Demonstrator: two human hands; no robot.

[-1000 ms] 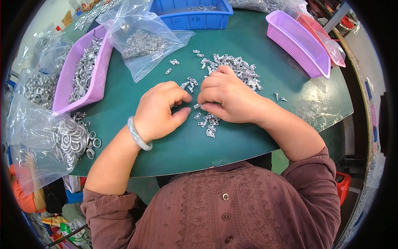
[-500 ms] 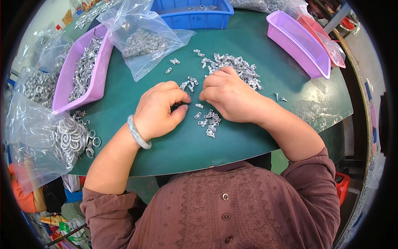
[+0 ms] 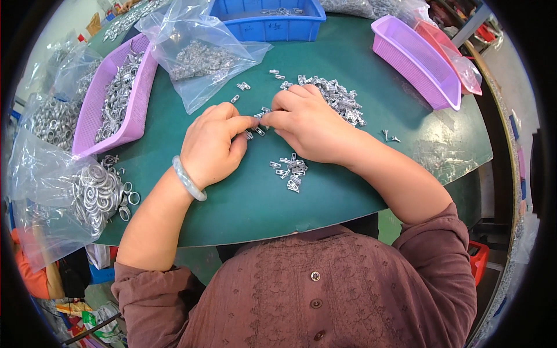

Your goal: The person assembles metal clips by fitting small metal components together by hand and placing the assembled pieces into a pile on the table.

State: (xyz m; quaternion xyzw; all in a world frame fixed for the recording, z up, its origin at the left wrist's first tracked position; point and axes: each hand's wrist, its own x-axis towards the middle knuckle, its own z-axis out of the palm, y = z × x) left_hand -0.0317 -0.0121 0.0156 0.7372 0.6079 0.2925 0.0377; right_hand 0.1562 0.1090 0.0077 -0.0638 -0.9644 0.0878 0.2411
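On the green table, my left hand (image 3: 211, 139) has its index finger stretched out and its thumb apart from it. A few small silvery metal clips (image 3: 260, 131) lie beside its fingertips. Opposite, my right hand (image 3: 310, 123) has its fingers bent and closed together, and its index tip almost meets the left one over these clips. What it pinches, if anything, is hidden. Beyond the right hand lies a larger pile of the same clips (image 3: 343, 101). Nearer me is a smaller heap of clips (image 3: 296, 168).
A lilac basket (image 3: 139, 104) of metal parts, a clear bag (image 3: 203, 61) of small pieces and metal rings (image 3: 93, 191) in plastic are on the left. A blue bin (image 3: 272, 29) stands at the back. Another lilac basket (image 3: 415, 64) and two loose pieces (image 3: 391, 137) are on the right.
Both hands have moved slightly away from me, and the index tips have come together. The left thumb has parted from the index finger. Clips between the hands have shifted.
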